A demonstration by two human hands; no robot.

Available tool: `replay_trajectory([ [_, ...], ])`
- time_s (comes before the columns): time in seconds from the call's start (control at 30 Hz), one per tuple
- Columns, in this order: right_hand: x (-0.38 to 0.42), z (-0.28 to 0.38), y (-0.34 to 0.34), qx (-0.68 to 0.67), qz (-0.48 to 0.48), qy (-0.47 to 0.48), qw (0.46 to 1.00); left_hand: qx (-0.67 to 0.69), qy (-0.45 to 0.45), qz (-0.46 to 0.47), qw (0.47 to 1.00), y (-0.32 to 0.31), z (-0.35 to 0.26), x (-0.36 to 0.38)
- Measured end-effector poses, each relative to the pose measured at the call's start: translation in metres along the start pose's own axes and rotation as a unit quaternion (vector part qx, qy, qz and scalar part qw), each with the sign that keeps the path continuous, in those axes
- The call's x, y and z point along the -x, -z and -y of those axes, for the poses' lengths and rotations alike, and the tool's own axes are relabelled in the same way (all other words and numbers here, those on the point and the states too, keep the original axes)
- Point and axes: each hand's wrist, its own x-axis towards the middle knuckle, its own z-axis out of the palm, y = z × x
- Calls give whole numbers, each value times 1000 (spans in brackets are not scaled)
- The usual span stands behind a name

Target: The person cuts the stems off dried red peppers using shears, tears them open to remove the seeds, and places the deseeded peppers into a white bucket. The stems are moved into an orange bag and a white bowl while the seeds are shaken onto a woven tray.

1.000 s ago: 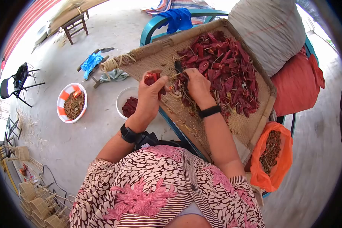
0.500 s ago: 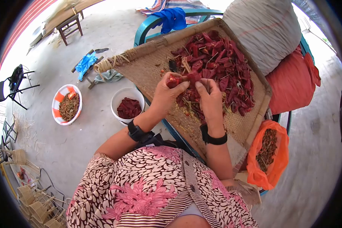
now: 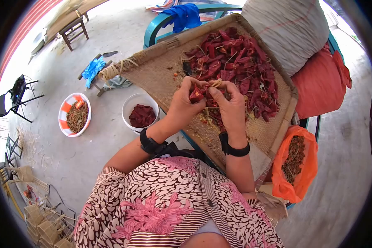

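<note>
My left hand (image 3: 185, 103) is closed around a dried red chili pepper (image 3: 197, 95), which looks torn open. Close beside it, my right hand (image 3: 231, 103) has its thumb and fingers pinched at the same pepper, with a pale stem-like bit (image 3: 215, 83) at the fingertips. Both hands are over a woven tray (image 3: 161, 82), where a heap of dried red chilies (image 3: 239, 62) covers the far part. Yellow seeds (image 3: 211, 120) lie scattered beneath my hands. The exact fingertip contact is partly hidden.
A white bucket (image 3: 126, 108) with red chili pieces stands on the floor at left, near an orange-and-white basket (image 3: 62, 118) of brownish stems. At right hangs an orange bag (image 3: 306, 182) of similar scraps. Grey (image 3: 285, 37) and red sacks (image 3: 324, 87) sit behind the tray.
My hands have turned slightly at the pepper, and the right fingers have moved up to the pale bit. That bit has shifted right and down. The view has moved a little.
</note>
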Motion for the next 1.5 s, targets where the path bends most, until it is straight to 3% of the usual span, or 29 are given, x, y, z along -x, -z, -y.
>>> replay_trajectory([
  [0.07,2,-1,-4,23,-6,10,1000,11,-8,0,1000,1,-1,0],
  [0.13,7,9,-11,65,-29,15,997,-92,1,-4,996,1,-4,0],
  [0.17,7,12,-13,110,-34,78,990,-143,4,-5,990,1,-4,-1],
  [0.23,7,16,-16,198,-45,204,958,-106,38,28,993,4,3,-3],
  [0.37,13,7,-17,247,-60,250,934,-71,76,74,992,7,16,-1],
  [0.47,23,9,-19,71,-81,39,993,69,117,127,982,8,5,-3],
  [0.5,24,12,-17,-13,-66,-9,998,60,102,135,984,8,0,-2],
  [0.57,25,21,-12,-183,-34,-104,977,40,74,149,985,10,-8,-2],
  [0.73,24,17,-14,-420,-42,-214,881,-12,60,189,980,18,-12,-7],
  [0.8,23,14,-10,-426,-49,-241,871,-54,55,193,978,23,-12,-7],
  [0.87,22,12,-11,-439,-34,-272,855,-45,-37,206,977,27,5,-9],
  [1.0,18,-3,-5,-497,44,-349,794,-14,-64,238,969,39,1,-10],
  [1.07,16,1,-2,-505,73,-389,767,-20,-33,260,965,44,4,-12],
  [1.1,18,6,-8,-466,39,-352,811,-19,-19,273,962,47,1,-11],
  [1.13,23,13,-15,-422,2,-312,852,85,83,290,950,47,-6,-8],
  [1.17,25,18,-20,-375,-35,-268,887,66,82,275,956,46,-4,-6],
  [1.2,25,20,-19,-312,-9,-205,928,49,81,261,961,42,0,-5],
  [1.23,25,22,-20,-173,-8,-137,975,32,80,248,965,36,5,-5],
  [1.3,28,25,-24,117,-10,9,993,-26,72,221,972,30,10,-7],
  [1.33,21,12,-22,215,-1,215,953,-67,48,210,974,29,12,-9],
  [1.47,25,9,-19,55,-42,10,998,-152,58,166,973,14,20,-8],
  [1.5,26,9,-19,14,-52,-42,998,-124,59,196,971,15,15,-8],
])
